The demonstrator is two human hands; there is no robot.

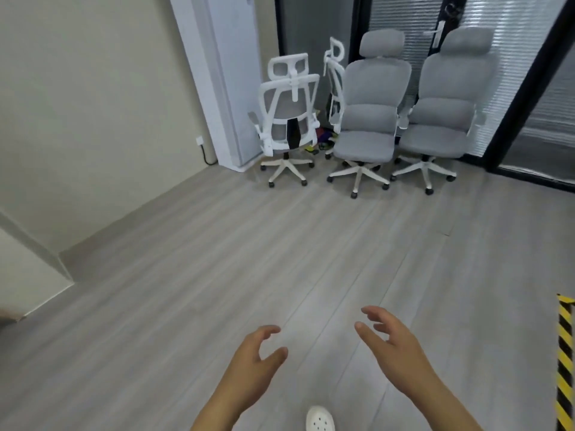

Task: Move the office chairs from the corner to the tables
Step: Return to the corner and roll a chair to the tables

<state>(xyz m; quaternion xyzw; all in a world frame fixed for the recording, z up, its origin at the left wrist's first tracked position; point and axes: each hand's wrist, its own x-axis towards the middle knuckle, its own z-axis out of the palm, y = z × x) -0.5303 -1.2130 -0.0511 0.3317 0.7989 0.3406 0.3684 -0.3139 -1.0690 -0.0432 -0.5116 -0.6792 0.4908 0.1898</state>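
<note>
Both hands, left hand (pixel 253 353) and right hand (pixel 390 339), are spread and hold nothing. The chairs (pixel 365 119) stand crowded at one o'clock; pulling one out may tangle neighbouring wheels.

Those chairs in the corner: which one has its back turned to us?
The mesh chair farthest left, beside the white cabinet. Its white frame shows from behind; the two padded grey chairs face us.

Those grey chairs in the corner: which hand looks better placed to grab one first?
Probably the right hand. Both it and the left hand are empty and far from the chairs, but the two grey chairs stand ahead and rightward, on its side.
</note>
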